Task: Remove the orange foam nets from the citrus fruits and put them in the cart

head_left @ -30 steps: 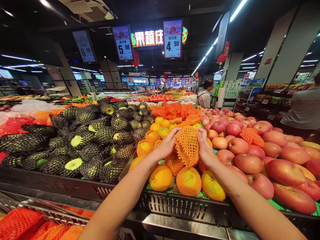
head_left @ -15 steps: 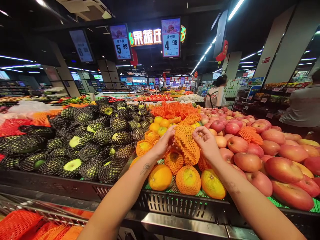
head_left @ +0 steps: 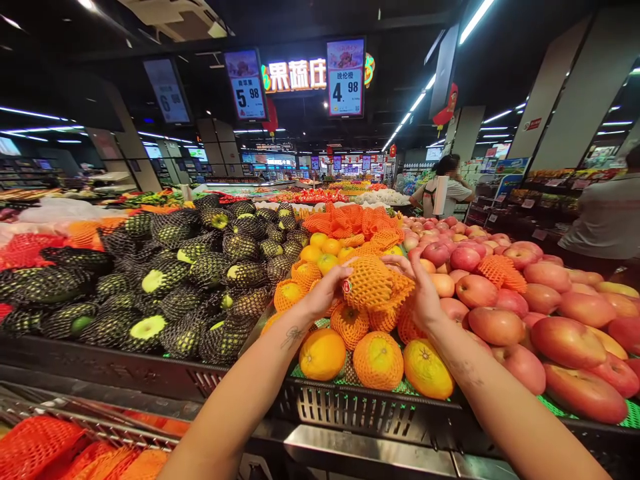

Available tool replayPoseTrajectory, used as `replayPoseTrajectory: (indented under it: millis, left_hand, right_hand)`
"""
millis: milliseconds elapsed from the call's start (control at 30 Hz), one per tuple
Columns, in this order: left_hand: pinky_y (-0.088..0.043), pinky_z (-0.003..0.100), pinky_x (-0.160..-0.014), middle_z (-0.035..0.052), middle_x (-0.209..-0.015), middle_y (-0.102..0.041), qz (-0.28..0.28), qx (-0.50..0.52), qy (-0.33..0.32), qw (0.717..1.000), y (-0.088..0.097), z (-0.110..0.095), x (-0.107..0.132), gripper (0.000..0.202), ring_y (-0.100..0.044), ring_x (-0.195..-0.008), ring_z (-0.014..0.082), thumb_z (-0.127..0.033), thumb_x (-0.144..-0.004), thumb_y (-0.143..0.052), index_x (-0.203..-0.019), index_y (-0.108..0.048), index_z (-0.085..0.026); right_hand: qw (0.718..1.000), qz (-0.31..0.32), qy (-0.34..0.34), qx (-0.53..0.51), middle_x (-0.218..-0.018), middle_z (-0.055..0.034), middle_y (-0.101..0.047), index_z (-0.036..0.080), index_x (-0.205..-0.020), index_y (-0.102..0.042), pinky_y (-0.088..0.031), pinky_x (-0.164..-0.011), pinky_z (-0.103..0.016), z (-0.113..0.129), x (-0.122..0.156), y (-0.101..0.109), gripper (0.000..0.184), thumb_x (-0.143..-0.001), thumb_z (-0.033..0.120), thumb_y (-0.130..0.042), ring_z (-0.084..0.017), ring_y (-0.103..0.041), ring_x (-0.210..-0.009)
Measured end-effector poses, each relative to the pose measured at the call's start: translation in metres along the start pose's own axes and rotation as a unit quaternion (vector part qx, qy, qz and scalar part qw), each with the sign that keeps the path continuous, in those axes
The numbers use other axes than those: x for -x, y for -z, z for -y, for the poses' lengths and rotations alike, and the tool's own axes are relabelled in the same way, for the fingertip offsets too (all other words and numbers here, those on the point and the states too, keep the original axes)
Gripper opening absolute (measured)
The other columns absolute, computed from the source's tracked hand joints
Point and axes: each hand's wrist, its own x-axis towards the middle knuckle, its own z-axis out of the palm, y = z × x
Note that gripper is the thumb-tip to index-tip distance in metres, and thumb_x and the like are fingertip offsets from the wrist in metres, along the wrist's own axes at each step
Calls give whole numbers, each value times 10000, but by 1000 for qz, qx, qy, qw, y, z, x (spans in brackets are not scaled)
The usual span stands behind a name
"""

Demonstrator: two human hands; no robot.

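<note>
Both my hands are over a black crate (head_left: 350,410) of oranges. Between them is one orange in an orange foam net (head_left: 370,283), lying sideways with a small red sticker at its left end. My left hand (head_left: 323,293) grips its left end with curled fingers. My right hand (head_left: 425,293) cups the loose net on its right side. Below the hands lie more oranges, some netted (head_left: 378,361) and some bare (head_left: 321,354).
Green fruit in black nets (head_left: 165,280) fills the bin to the left, red apples (head_left: 525,307) the bin to the right. A heap of loose orange nets (head_left: 350,220) lies further back. Price signs (head_left: 345,77) hang overhead. Two people (head_left: 607,213) stand in the aisle at right.
The netted orange has turned from hanging upright to lying sideways. My right hand has moved from the top of the net to its right side.
</note>
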Motion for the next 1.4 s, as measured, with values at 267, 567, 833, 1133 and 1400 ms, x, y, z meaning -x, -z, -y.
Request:
replayPoseTrajectory:
  millis: [267, 567, 833, 1133, 1400]
  left_hand:
    - [-456, 431, -1087, 87, -1271, -675, -43, -41, -39, 997, 1, 8, -9, 563, -574, -1259, 308, -486, -763, -599, -1224, -606, -161]
    - [-507, 323, -758, 68, -1079, -667, -125, -444, -164, 872, -1, 0, 0, 308, -623, -784, 172, -454, -925, -586, -1101, -602, -202]
    - [-396, 209, -551, -12, -752, -557, -145, -229, -220, 937, 4, -1, -6, 303, -515, -640, 110, -479, -889, -651, -863, -521, -207]
    - [-400, 243, -605, -13, -723, -568, -120, -331, -122, 928, 8, 7, -11, 170, -512, -650, 127, -347, -889, -586, -835, -539, -192]
    - [-295, 529, -1207, 120, -1575, -422, 30, -471, -270, 839, 5, -7, 4, 684, -362, -1467, 320, -225, -818, -573, -1489, -441, -246]
  right_hand:
    - [996, 71, -24, -58, -1343, -50, -654, 301, -1284, -589, -425, -1131, -483, -6, 7, -1, 766, -598, 493, -874, -315, -559, -1322]
    - [999, 0, 1, -51, -1222, -49, -667, 274, -1152, -561, -457, -1091, -491, -22, -2, 2, 665, -532, 275, -804, -316, -614, -1197]
    - [999, -27, 21, -17, -1155, -17, -645, 283, -1132, -508, -512, -1010, -430, -12, -1, -2, 782, -451, 241, -889, -269, -631, -1110]
    - [1000, 12, 19, -11, -1013, -52, -751, 210, -1006, -698, -559, -914, -431, -3, 3, -6, 589, -534, 488, -914, -273, -699, -946]
    - [999, -7, 18, -50, -1077, -54, -756, 210, -1069, -707, -555, -953, -427, -2, 3, -8, 576, -589, 463, -902, -278, -701, -1008]
